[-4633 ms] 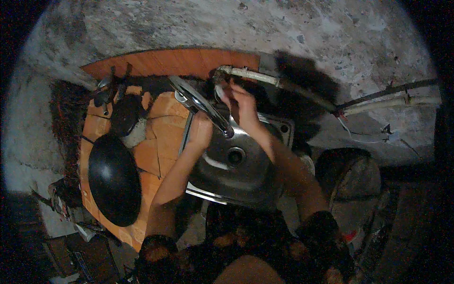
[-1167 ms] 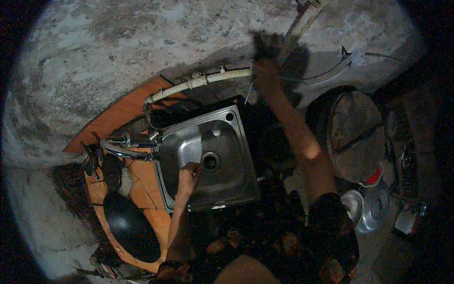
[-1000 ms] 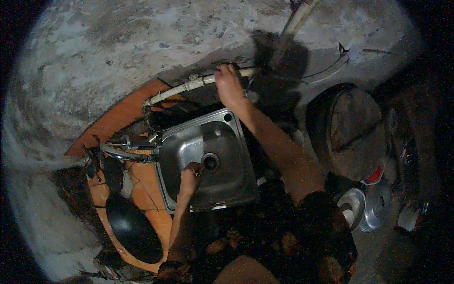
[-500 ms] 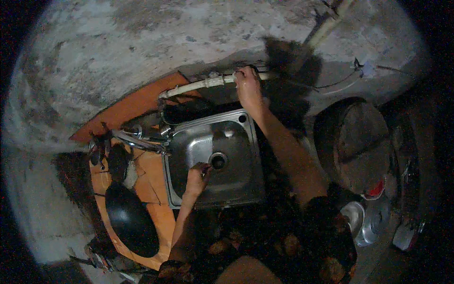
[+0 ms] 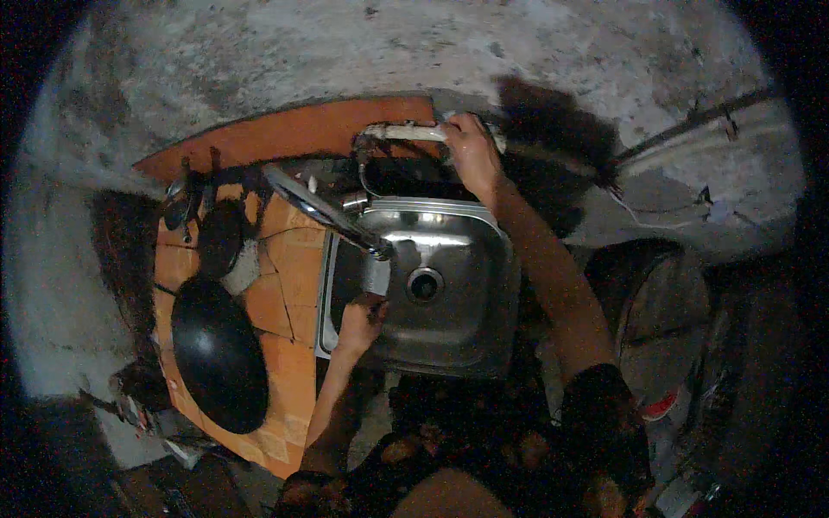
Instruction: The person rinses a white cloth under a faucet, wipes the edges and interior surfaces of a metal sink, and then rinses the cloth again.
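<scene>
A metal sink [image 5: 440, 332] lies in front of me, with a round drain [image 5: 424, 285] in its floor. My left hand [image 5: 361, 326] is inside the basin left of the drain, fingers closed; what they hold, if anything, I cannot make out. Just beyond those fingers, a pale patch shows below the end of the curved chrome tap [image 5: 324, 216]; whether it is running water I cannot tell. Behind the sink, my right hand [image 5: 473, 154] is wrapped round a white pipe [image 5: 406, 133] that runs along the wall. Its fingers hide part of the pipe.
An orange tiled counter [image 5: 289, 380] borders the sink on the left, bearing a dark wok [image 5: 220, 354] and a smaller dark pan [image 5: 222, 233]. An orange board [image 5: 285, 129] leans on the rough wall. Wires [image 5: 639, 203] run along the wall at right, above a large round object [image 5: 665, 302].
My left hand has moved away from the drain, toward the basin's left side. The tap's end now appears over the basin. My right hand stays on the pipe while the whole view has shifted.
</scene>
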The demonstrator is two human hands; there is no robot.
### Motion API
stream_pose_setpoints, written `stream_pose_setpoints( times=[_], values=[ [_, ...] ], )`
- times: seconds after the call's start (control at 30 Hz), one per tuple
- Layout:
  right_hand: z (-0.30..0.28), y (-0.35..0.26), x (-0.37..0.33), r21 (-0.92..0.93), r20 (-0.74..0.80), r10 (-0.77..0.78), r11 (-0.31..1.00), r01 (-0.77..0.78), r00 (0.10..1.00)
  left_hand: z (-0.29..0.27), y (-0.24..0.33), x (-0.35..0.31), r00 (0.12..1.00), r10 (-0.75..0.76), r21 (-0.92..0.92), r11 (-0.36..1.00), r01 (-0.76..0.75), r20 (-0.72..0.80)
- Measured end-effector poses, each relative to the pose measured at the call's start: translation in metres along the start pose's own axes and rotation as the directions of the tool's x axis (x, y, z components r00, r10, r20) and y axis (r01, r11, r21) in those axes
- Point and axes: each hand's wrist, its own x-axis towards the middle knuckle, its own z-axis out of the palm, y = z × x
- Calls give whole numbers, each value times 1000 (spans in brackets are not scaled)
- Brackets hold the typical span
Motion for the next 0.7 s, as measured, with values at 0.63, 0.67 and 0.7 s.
stream_pose_setpoints(
  times=[0.63,0.67,0.7],
  values=[
    [58,-46,72,42,347,-584,791,610,734,-16,-16,7,996,-58,-40,998,56,-67],
    [49,-41,68,-15,380,-556,795,606,739,-17,-20,8,997,-37,-21,999,35,-70],
    [44,-36,65,-71,411,-526,796,602,744,-18,-24,8,997,-17,-2,1000,16,-74]
  ],
)
